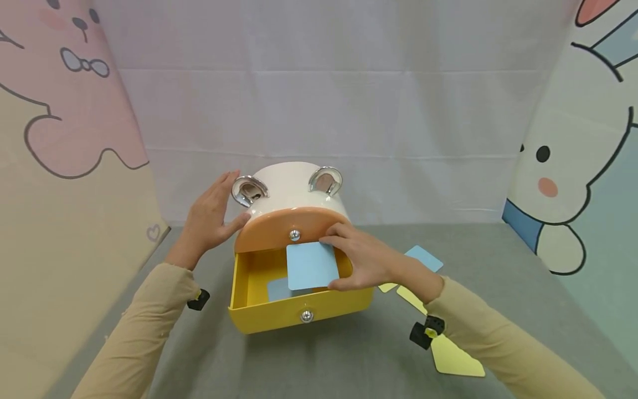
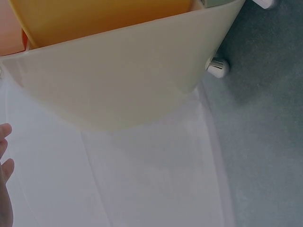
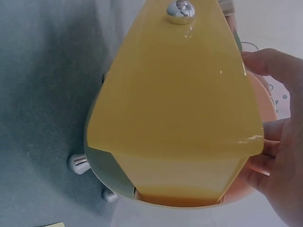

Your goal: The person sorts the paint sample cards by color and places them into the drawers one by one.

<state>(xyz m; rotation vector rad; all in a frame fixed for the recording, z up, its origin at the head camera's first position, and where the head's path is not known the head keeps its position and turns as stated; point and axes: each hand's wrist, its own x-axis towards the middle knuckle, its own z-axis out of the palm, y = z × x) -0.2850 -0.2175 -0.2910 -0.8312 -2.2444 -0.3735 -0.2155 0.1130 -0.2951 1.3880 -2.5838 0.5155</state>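
A white animal-shaped box (image 1: 294, 185) with silver ears and an orange upper front (image 1: 269, 230) stands on the table. Its lower yellow drawer (image 1: 269, 318) is pulled out, and a blue card (image 1: 277, 289) lies inside. Over the drawer, my right hand (image 1: 366, 255) pinches a second blue card (image 1: 311, 266) by its right side, thumb below and fingers above. My left hand (image 1: 211, 213) is at the box's left side by the silver ear (image 1: 249, 191), fingers extended and thumb near the shell. Only some of its fingertips (image 2: 5, 142) show in the left wrist view.
Right of the box, another blue card (image 1: 423, 258) and several yellow cards, including one nearer the front (image 1: 453, 357), lie on the grey tabletop (image 1: 538, 321), partly behind my right arm. A pale curtain (image 1: 423, 111) hangs behind, with cartoon panels either side.
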